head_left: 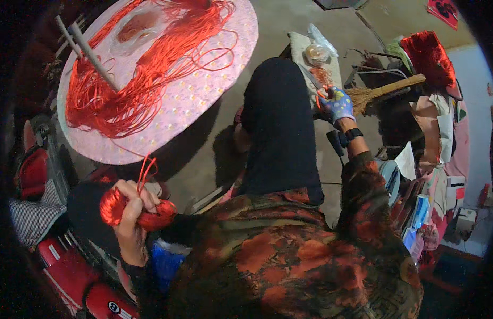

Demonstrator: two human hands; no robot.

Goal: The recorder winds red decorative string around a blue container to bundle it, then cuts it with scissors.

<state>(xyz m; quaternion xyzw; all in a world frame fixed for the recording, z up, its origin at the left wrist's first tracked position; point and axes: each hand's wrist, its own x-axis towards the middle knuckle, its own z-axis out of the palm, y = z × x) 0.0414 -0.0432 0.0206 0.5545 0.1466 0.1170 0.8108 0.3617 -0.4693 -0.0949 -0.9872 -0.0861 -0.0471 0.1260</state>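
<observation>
My left hand (131,212), bare, is closed around a bundle of shiny red cord (162,215). A loop stands up above its fingers, and one strand runs toward the round table. My right hand (339,105), in a blue patterned glove, grips scissors (313,81) with orange handles over a narrow pale bench (299,45). Small reddish cord pieces (322,76) lie on the bench by the blades. A large loose skein of red cord (111,114) spreads over the pink patterned table (201,101), looped round upright grey rods (95,61).
A clear plastic bag (137,32) lies within the skein, and another bag (318,50) sits on the bench. A straw broom (387,89) lies right of my gloved hand. Shiny red packaging (427,56) stands far right. A red bag (71,266) is at lower left.
</observation>
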